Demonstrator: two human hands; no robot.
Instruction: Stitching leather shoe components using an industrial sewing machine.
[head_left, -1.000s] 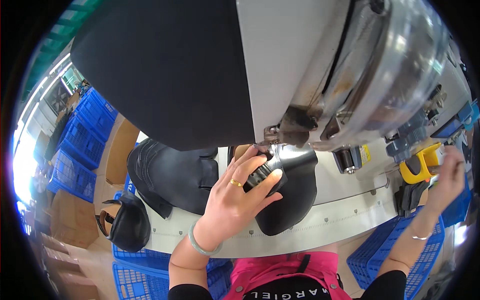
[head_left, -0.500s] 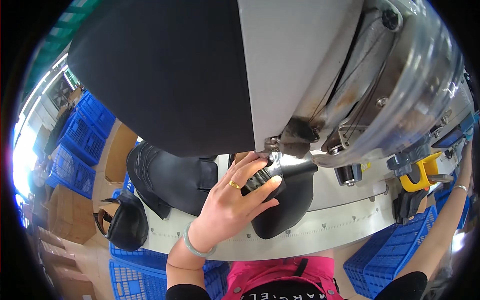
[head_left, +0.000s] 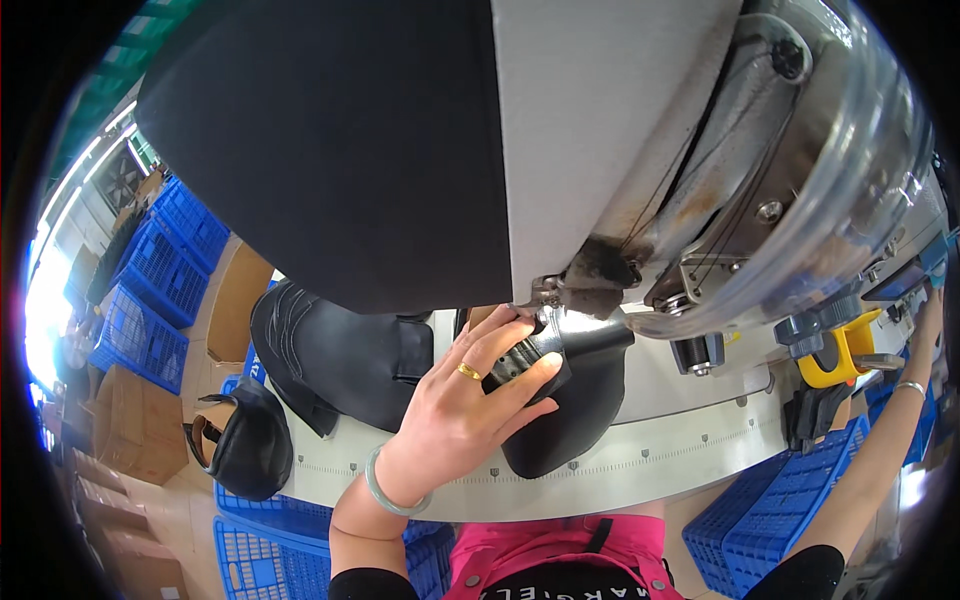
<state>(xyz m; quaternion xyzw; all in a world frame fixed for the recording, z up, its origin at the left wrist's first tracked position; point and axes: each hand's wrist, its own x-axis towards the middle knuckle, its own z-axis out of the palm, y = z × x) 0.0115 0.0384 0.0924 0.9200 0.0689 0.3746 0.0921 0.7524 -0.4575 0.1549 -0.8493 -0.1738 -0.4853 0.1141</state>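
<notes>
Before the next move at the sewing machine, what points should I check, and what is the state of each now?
1. Left hand grips the black leather piece: ok.
2. Piece sits under the machine head: ok.
3. Fingertips away from the needle area: not ok, they are close.
4. Right hand on the work: not ok, it reaches far to the right.
5. Needle up or down: cannot tell, hidden.
6. Other leather pieces apart from the work on the table: ok.

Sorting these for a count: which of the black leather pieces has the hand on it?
The black leather piece under the machine head; the left hand presses it. The stitched pile and the edge piece lie untouched.
</notes>
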